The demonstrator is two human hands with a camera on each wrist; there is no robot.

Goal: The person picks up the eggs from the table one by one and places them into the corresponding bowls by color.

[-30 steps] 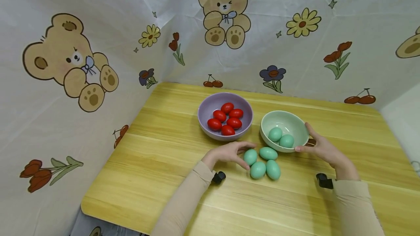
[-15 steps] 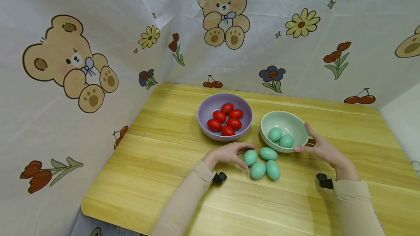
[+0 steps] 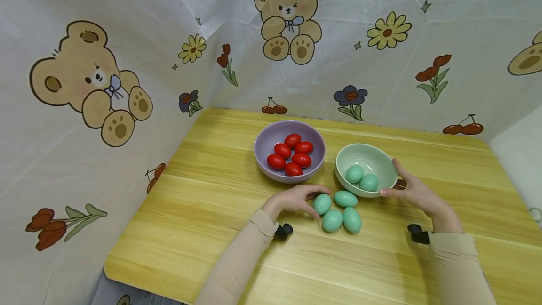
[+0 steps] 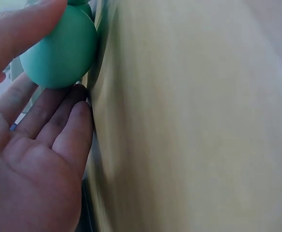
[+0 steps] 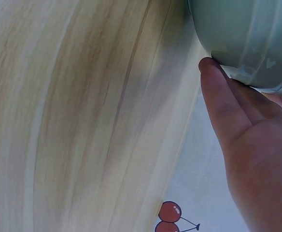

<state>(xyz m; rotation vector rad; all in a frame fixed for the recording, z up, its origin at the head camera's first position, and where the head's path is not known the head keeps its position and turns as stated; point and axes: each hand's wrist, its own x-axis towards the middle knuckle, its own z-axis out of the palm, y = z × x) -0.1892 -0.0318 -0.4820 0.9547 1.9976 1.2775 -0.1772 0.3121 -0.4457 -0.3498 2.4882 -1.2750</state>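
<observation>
Several mint-green eggs lie together on the table. My left hand (image 3: 292, 200) curves loosely beside the leftmost egg (image 3: 322, 204), its thumb in front and fingers behind. In the left wrist view the thumb crosses this egg (image 4: 61, 50), and the other fingers extend near it; whether they touch it I cannot tell. At the right, my right hand (image 3: 421, 195) holds the side of a pale green bowl (image 3: 383, 166), thumb at its front and fingers farther back. Inside this bowl sit two green eggs. The right wrist view shows the fingertips against the outside of the bowl (image 5: 247, 38).
Left of the green bowl stands a purple bowl (image 3: 264, 142) with several red eggs (image 3: 302, 159) in it. The wooden table (image 3: 190, 220) meets a cloth backdrop (image 3: 237, 8) printed with bears and flowers. A dark camera (image 3: 418, 234) is worn on my right wrist.
The whole head view has shifted very slightly. Both hands, the eggs and the bowls keep practically the same places.
</observation>
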